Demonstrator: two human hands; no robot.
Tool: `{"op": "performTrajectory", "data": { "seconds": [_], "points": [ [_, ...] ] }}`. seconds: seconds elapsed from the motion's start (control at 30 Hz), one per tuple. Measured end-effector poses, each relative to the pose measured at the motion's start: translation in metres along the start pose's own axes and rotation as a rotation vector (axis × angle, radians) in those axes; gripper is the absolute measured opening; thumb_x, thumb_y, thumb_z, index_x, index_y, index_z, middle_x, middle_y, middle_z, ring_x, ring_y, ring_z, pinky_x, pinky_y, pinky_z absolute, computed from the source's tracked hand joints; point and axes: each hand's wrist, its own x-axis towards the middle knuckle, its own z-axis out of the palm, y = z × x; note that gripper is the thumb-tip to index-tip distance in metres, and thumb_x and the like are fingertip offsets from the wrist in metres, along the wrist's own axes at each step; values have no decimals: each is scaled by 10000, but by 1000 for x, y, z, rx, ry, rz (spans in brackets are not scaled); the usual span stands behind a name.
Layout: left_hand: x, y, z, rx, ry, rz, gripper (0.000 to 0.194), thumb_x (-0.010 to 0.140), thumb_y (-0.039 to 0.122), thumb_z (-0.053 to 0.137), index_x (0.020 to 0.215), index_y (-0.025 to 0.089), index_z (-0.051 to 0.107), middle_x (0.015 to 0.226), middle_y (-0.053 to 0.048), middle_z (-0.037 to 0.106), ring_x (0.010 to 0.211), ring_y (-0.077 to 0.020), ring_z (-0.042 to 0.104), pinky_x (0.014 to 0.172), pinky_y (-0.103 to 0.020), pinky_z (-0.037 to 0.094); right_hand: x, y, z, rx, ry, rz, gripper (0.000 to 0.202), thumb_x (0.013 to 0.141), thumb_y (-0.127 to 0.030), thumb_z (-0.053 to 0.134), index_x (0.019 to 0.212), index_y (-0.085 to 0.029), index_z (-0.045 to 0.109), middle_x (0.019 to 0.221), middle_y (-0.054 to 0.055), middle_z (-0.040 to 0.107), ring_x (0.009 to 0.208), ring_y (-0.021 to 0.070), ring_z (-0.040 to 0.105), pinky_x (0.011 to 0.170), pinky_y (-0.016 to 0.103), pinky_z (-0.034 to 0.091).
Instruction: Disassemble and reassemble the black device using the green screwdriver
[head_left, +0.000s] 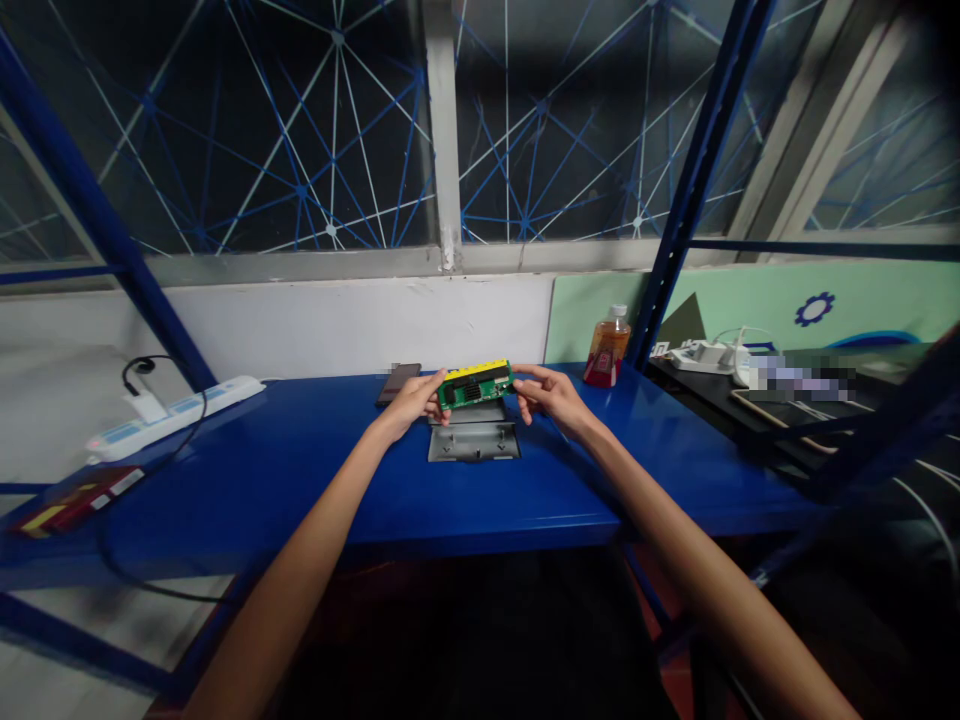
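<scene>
Between my two hands is a green circuit board (477, 388) with a yellow strip along its top edge and dark parts on its face. My left hand (412, 405) grips its left end between thumb and fingers. At the right end, my right hand (555, 397) pinches the board's edge, its other fingers curled below. The board is held above the table, tilted slightly up to the right. Under it lies an open grey plastic casing (474, 443) with small posts inside. Another dark casing part (487, 411) behind it is partly hidden by the board.
The blue table (300, 470) carries a dark phone (399, 384) behind my left hand and a bottle of orange drink (607, 346) at the back right. On the left lie a white power strip (180, 415) with a black cable and a red box (75, 503). Blue shelf posts (679, 220) flank the table.
</scene>
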Motion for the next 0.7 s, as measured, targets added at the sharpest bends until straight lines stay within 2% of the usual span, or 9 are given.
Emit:
{"op": "performTrajectory", "data": {
  "seconds": [0.3, 0.7],
  "points": [
    [-4, 6, -3, 55, -51, -62, 547, 834, 658, 518, 947, 125, 565, 653, -85, 680, 557, -184, 669, 549, -273, 530, 0, 1, -1, 2, 12, -20, 475, 742, -392, 734, 1140, -168, 606, 623, -21, 631, 461, 138, 585, 448, 278, 473],
    [-3, 8, 0, 38, -19, -51, 557, 830, 645, 543, 990, 111, 557, 658, -80, 668, 528, -155, 639, 521, -250, 506, 2, 4, -2, -36, 41, -24, 516, 743, -394, 721, 1188, -167, 590, 692, 5, 661, 519, 157, 616, 449, 289, 485]
  ]
}}
